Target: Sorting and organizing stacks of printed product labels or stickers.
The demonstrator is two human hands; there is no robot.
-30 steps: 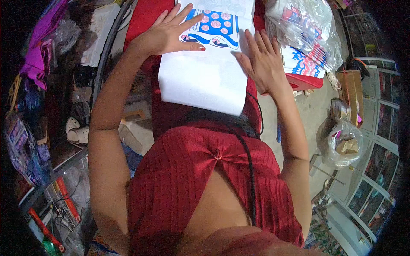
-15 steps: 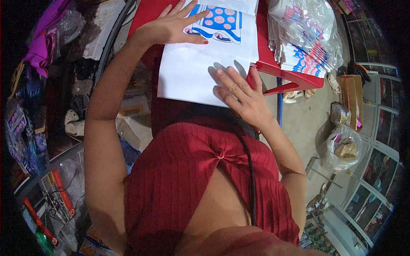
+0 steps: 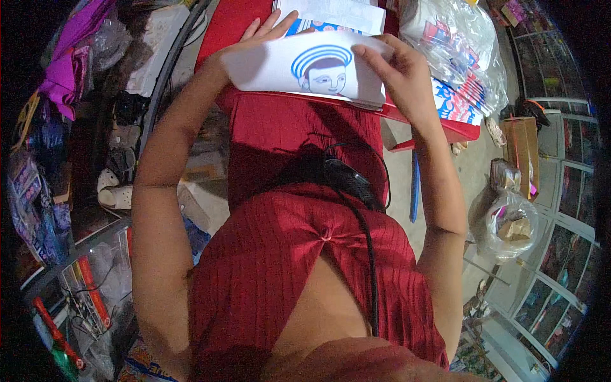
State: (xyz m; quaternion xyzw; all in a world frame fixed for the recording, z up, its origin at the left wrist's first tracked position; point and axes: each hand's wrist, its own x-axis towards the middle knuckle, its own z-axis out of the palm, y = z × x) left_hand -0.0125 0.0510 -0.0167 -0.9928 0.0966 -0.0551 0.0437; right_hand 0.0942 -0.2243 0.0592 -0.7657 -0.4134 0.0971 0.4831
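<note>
A white paper sheet (image 3: 267,67) lies across the red stool or small table (image 3: 226,19), its near part lifted and folded over away from me. The raised side carries a drawing of a face with a blue-ringed headpiece. My right hand (image 3: 407,73) pinches the right end of this flap between thumb and fingers. My left hand (image 3: 270,27) lies flat with fingers stretched out, near the sheet's far left part; its palm is hidden behind the flap. More white paper (image 3: 344,14) lies beyond, with a strip of blue and pink print showing between.
Right of the sheet, a clear plastic bag (image 3: 452,38) rests on folded printed papers (image 3: 455,99). A black device with a cable (image 3: 349,178) sits on my lap. Pale clogs (image 3: 114,191) are at the left; a cardboard box (image 3: 525,149) and an open plastic bag (image 3: 512,223) stand right.
My right hand has moved up and away, turning the sheet's near edge over, so the drawn face shows. Much of the blue and pink print is now covered. My left hand stays near its place.
</note>
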